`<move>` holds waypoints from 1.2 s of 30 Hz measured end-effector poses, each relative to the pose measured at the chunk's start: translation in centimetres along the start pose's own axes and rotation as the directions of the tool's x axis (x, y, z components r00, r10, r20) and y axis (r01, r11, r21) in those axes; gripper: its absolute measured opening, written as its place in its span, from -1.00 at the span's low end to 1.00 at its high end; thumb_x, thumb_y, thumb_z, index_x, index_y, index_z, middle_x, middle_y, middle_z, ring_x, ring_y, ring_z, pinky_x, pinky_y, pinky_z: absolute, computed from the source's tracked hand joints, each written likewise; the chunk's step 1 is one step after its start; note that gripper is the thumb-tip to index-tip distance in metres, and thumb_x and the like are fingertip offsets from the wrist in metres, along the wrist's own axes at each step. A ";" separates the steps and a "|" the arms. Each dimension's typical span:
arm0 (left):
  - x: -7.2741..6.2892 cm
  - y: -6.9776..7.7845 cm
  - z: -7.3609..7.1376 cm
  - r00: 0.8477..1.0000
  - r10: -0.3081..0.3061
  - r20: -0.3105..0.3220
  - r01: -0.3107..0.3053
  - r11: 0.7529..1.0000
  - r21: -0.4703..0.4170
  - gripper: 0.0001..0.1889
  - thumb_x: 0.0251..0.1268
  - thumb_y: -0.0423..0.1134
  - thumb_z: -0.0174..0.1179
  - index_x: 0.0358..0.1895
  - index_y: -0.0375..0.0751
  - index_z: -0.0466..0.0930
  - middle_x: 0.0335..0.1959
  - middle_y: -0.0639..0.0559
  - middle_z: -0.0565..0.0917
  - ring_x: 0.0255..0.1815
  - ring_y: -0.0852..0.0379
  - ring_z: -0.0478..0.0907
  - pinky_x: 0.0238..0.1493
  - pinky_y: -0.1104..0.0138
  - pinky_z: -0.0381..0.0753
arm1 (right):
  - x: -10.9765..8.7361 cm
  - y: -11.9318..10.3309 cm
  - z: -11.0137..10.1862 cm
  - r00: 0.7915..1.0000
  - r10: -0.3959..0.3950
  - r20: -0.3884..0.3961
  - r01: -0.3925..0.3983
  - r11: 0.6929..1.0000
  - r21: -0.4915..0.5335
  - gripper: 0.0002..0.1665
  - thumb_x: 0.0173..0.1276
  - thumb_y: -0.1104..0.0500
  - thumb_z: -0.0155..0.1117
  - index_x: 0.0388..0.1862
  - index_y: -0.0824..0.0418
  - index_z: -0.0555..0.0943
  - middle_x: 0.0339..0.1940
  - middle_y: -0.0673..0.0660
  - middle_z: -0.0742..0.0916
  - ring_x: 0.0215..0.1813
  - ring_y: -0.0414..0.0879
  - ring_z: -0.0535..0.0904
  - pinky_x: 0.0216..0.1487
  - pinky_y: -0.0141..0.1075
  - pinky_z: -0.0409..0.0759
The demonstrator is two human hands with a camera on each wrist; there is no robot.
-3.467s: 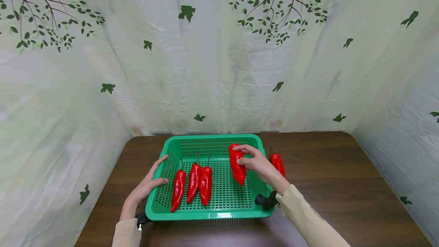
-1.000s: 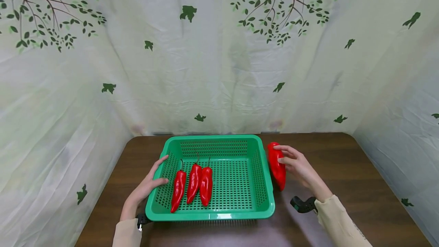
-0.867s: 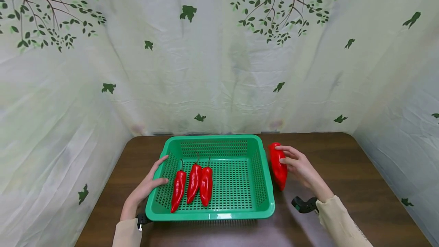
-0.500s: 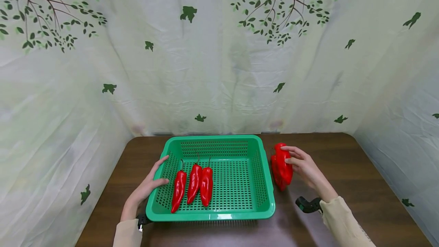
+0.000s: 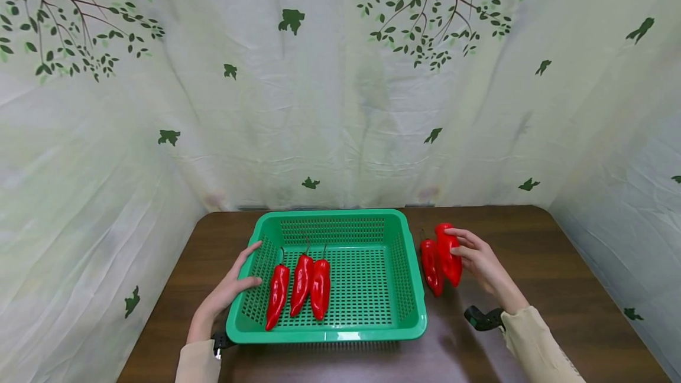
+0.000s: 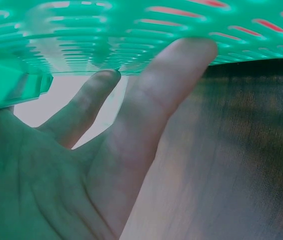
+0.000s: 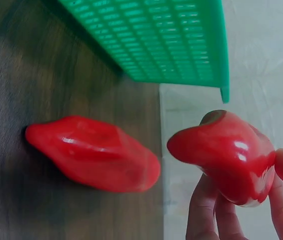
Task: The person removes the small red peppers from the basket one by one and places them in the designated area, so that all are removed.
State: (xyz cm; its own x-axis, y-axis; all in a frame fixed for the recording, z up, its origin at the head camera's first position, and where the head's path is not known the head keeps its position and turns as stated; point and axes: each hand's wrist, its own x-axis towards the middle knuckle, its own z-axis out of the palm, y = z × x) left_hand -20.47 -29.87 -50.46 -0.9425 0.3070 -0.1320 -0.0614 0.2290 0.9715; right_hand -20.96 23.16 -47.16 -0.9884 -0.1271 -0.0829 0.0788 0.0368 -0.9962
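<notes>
In the head view, my right hand pinches a glossy red pepper between fingers and thumb, upright just above the table. A second red pepper lies close on its left, outside the green basket. The right wrist view shows the held pepper end-on, apart from the lying pepper. My left hand holds the basket's left side; in the left wrist view, fingers touch its slotted wall. Inside the basket lie three red peppers, side by side toward the left.
The brown wooden table extends to the right of the basket. A white curtain printed with leaves hangs behind the table's far edge and along both sides.
My right hand has carried the pepper from over the basket to the right, past the pepper lying on the table. My left hand and the three peppers in the basket have stayed put.
</notes>
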 end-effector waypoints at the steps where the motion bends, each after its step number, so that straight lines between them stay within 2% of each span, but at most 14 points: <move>1: 0.0 0.0 0.0 1.000 -0.001 -0.001 0.001 1.000 0.000 -0.21 0.26 -0.31 0.06 0.51 0.12 -0.11 0.41 -0.29 -0.03 0.24 -0.42 0.20 -0.11 0.00 0.60 | 0.0 0.1 -0.1 1.000 -0.001 0.003 0.001 1.000 -0.006 -0.48 0.44 0.28 0.01 0.35 0.35 0.26 0.25 0.34 0.39 0.00 -0.04 0.51 -0.03 -0.27 0.59; 6: -0.1 -0.1 0.0 1.000 -0.013 -0.004 0.013 1.000 0.000 -0.20 0.25 -0.31 0.06 0.51 0.15 -0.11 0.41 -0.29 -0.02 0.24 -0.43 0.20 -0.12 -0.01 0.60 | 0.0 0.7 -0.5 1.000 0.018 -0.014 -0.019 1.000 -0.012 -0.48 0.44 0.25 0.03 0.35 0.31 0.28 0.24 0.30 0.39 0.02 -0.03 0.47 -0.03 -0.29 0.58; 14: -0.2 -0.1 -0.1 1.000 -0.006 -0.002 0.006 1.000 0.003 -0.20 0.25 -0.31 0.07 0.51 0.12 -0.11 0.41 -0.29 -0.02 0.24 -0.42 0.21 -0.12 -0.01 0.60 | 0.3 1.8 -0.9 0.997 0.053 -0.048 -0.055 0.998 -0.032 -0.44 0.46 0.27 0.01 0.39 0.34 0.22 0.32 0.38 0.33 0.06 -0.01 0.43 -0.03 -0.32 0.57; 19: -0.2 0.0 -0.1 1.000 -0.009 -0.004 0.009 1.000 0.009 -0.20 0.26 -0.31 0.06 0.51 0.13 -0.11 0.41 -0.29 -0.02 0.24 -0.42 0.21 -0.11 0.00 0.60 | 0.5 2.9 -1.1 0.995 0.073 -0.065 -0.078 0.995 -0.068 -0.45 0.47 0.25 0.02 0.39 0.33 0.23 0.34 0.39 0.32 0.11 0.08 0.41 -0.02 -0.31 0.56; 23: -0.1 -0.1 -0.1 1.000 -0.005 -0.005 0.005 1.000 0.010 -0.21 0.27 -0.31 0.06 0.51 0.14 -0.11 0.42 -0.28 -0.03 0.25 -0.42 0.20 -0.10 0.00 0.60 | 0.6 3.6 -1.3 0.995 0.074 -0.072 -0.080 0.994 -0.078 -0.44 0.47 0.25 0.01 0.40 0.33 0.22 0.35 0.41 0.31 0.14 0.13 0.38 -0.03 -0.31 0.56; 36: 0.0 -0.1 0.0 1.000 -0.004 -0.002 0.004 1.000 -0.005 -0.20 0.26 -0.31 0.07 0.51 0.15 -0.10 0.44 -0.26 -0.06 0.26 -0.42 0.17 -0.09 -0.01 0.59 | 1.2 5.4 -1.9 0.992 0.061 -0.112 -0.072 0.993 -0.097 -0.47 0.44 0.31 0.00 0.36 0.37 0.26 0.33 0.44 0.34 0.06 0.07 0.41 -0.08 -0.33 0.57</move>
State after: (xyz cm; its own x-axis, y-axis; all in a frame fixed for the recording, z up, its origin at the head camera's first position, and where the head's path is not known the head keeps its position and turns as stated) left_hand -20.47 -29.94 -50.59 -0.9431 0.3040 -0.1349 -0.0664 0.2255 0.9720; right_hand -21.96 25.08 -52.57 -0.9901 -0.0129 -0.1400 0.1368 0.1423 -0.9803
